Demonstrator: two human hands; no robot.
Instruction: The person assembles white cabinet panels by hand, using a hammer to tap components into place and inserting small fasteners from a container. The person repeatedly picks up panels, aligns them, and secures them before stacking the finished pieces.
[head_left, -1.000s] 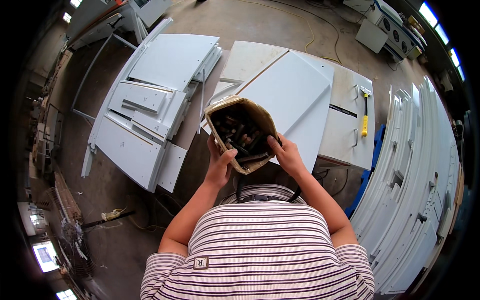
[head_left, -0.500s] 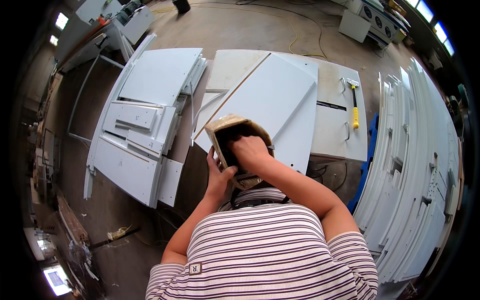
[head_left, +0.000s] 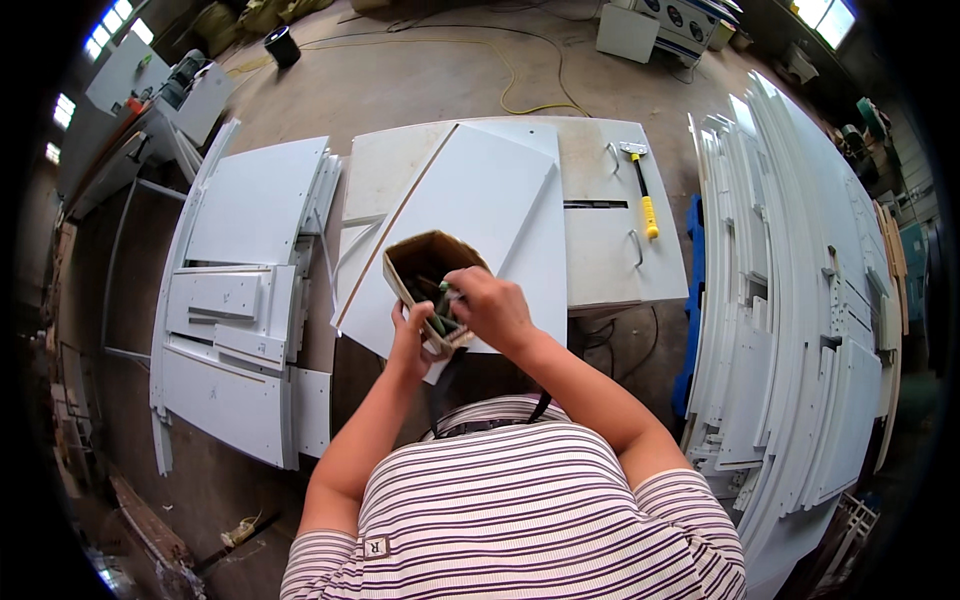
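An open-topped brown cardboard box [head_left: 430, 248], with dark and greenish small pieces inside, is tilted in front of my body. My left hand [head_left: 408, 335] grips its near left side, thumb over the rim. At the right side of the opening, my right hand [head_left: 490, 305] has its fingers closed in a pinch. Something small and pale green shows by the fingertips, too small to name. Beneath the box lies a large white panel [head_left: 470, 190], set at an angle over other boards on the table.
A yellow-handled scraper tool [head_left: 645, 195] rests near two metal handles [head_left: 636, 248] at the table's right. White panels [head_left: 250, 200] are stacked on the left. Long white boards [head_left: 790, 290] stand piled on the right, beside a blue edge [head_left: 692, 310]. A yellow cable [head_left: 512, 85] crosses the floor beyond.
My right hand has come up from deep inside the box to its rim, fingers pinched. The box's opening and contents show more now. The whole view has shifted.
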